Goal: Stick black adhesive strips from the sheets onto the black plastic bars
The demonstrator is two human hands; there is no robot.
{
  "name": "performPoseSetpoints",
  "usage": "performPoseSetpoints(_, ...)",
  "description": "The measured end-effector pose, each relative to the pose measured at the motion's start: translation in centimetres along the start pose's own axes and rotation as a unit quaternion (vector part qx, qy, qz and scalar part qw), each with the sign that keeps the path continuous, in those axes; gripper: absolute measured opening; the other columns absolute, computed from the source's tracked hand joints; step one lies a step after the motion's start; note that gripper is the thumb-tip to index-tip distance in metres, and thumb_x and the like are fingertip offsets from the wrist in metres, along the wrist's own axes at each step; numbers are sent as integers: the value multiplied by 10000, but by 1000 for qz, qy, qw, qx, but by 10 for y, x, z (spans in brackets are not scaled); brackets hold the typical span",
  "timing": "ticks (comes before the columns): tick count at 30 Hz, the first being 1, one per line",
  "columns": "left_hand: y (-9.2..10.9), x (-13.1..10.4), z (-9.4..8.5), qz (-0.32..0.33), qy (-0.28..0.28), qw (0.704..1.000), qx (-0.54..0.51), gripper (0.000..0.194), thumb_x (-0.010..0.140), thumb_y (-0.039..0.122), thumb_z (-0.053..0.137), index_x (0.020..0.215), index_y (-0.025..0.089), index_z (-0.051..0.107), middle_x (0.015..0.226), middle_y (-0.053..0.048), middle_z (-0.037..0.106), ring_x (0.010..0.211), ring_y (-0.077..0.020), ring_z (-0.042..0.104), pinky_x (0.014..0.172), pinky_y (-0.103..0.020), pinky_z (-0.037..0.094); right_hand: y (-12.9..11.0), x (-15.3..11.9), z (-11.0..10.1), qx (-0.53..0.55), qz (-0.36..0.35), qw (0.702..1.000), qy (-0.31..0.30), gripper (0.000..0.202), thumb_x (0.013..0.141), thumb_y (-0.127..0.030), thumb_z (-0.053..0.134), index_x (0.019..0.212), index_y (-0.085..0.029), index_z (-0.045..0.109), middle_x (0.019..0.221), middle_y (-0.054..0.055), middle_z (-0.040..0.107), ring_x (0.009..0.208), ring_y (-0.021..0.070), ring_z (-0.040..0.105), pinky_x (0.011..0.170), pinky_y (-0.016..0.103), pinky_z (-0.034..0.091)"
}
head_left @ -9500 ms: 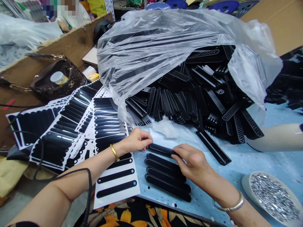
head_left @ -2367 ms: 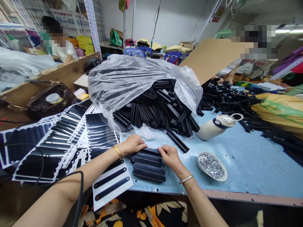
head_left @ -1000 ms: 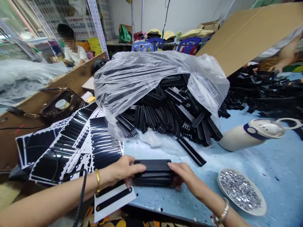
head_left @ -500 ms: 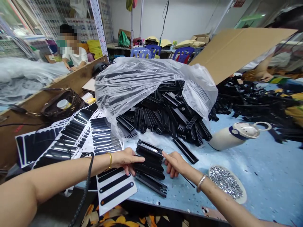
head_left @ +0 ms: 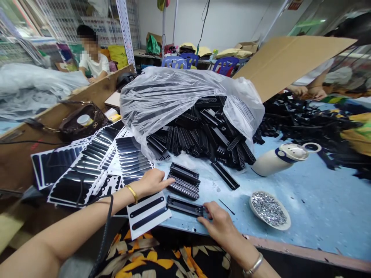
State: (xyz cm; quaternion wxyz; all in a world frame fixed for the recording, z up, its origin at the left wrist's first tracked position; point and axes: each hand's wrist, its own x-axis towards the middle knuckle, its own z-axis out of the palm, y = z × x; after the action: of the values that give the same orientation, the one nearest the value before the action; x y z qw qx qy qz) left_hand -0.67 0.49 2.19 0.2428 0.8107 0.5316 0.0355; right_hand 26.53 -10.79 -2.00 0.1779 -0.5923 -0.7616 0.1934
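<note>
My left hand [head_left: 155,180] has its index finger stretched out to the left edge of a small group of black strips [head_left: 184,181], some with a mesh pattern; its other fingers are curled. Nearer the table's front edge, my right hand [head_left: 216,218] pinches the right end of a black slotted piece [head_left: 185,206] between thumb and fingers. Below my left hand lies a white sheet [head_left: 149,215] with black strips on it. Another black slotted piece [head_left: 225,175] rests on the blue table, and a thin dark stick [head_left: 226,206] lies near my right hand.
Behind is a plastic bag [head_left: 162,92] full of black pieces. To the right stand a tilted white bottle [head_left: 268,162] and a bowl of small metal parts [head_left: 268,208]. Sheets of black strips [head_left: 78,173] spread left. Two other people work beyond the table.
My right hand has moved down to the front black piece and now pinches its end. My left hand has shifted up slightly, off the front pieces. Mesh-patterned strips now show in the group.
</note>
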Motion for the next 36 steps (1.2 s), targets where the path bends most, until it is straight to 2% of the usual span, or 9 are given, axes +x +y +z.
performPoseSetpoints(3, -4, -22, 7, 51, -16, 998, -29, 457, 733, 612, 682, 779, 158, 657, 693, -36, 636, 647, -179, 575, 568, -239, 351, 1, 8, 4, 40, -4, 999, -5, 216, 895, -310, 459, 789, -199, 611, 704, 45, 616, 626, 184, 593, 607, 309, 471)
performPoseSetpoints(5, -5, -31, 15, 87, -35, 994, -46, 400, 665, 496, 781, 869, 176, 654, 771, -25, 661, 700, -181, 593, 589, -229, 363, -1, 15, 4, 45, 2, 999, -19, 319, 924, -384, 423, 715, -207, 587, 661, 47, 619, 596, 185, 581, 586, 309, 447)
performPoseSetpoints(9, -5, -32, 30, 70, -23, 996, -47, 97, 833, 265, 601, 821, 176, 636, 779, -42, 669, 723, -177, 605, 649, -243, 389, -6, 26, 6, 44, 23, 998, -40, 479, 940, -497, 348, 562, -231, 472, 553, 38, 571, 526, 173, 522, 554, 304, 391)
performPoseSetpoints(15, -10, -26, 26, 19, 7, 998, -64, 183, 778, 338, 659, 770, 156, 633, 668, -31, 627, 621, -170, 561, 583, -249, 358, 3, 31, 0, 55, 78, 995, 3, 580, 880, -643, 372, 465, -239, 397, 448, 15, 472, 459, 139, 415, 510, 290, 344)
performPoseSetpoints(21, -14, 12, 9, 26, 107, 984, -138, 210, 838, 233, 552, 940, 125, 700, 743, -57, 676, 686, -172, 591, 692, -265, 424, 18, 68, -13, 121, 135, 982, 51, 357, 782, -520, 529, 746, -195, 672, 588, 44, 633, 568, 196, 589, 553, 295, 437)
performPoseSetpoints(24, -13, 44, 7, 36, 84, 983, -158, 204, 769, 187, 609, 924, 139, 733, 751, -38, 699, 682, -160, 600, 692, -248, 438, 20, 91, -5, 142, 145, 978, 44, 347, 740, -481, 557, 824, -169, 683, 607, 44, 660, 527, 187, 597, 514, 289, 448)
performPoseSetpoints(27, -12, 61, 10, 32, 74, 981, -178, 160, 772, 230, 616, 802, 136, 743, 687, -20, 687, 655, -150, 593, 642, -231, 437, 20, 103, 4, 164, 153, 974, 37, 342, 768, -475, 513, 733, -171, 665, 533, 31, 626, 490, 180, 590, 479, 283, 452)
performPoseSetpoints(32, -15, 56, 23, 19, 63, 973, -220, 108, 726, 174, 638, 744, 129, 734, 642, 5, 670, 632, -129, 593, 602, -203, 436, 21, 94, 7, 175, 159, 970, 49, 194, 698, -378, 593, 630, -201, 632, 545, 26, 645, 523, 180, 595, 509, 290, 479)
performPoseSetpoints(36, -19, 45, 28, 10, 53, 971, -233, 85, 681, 147, 676, 745, 116, 722, 652, 4, 679, 641, -128, 615, 601, -189, 443, 22, 80, 1, 163, 162, 971, 67, 151, 655, -329, 620, 725, -211, 681, 733, 50, 729, 668, 214, 662, 629, 321, 522)
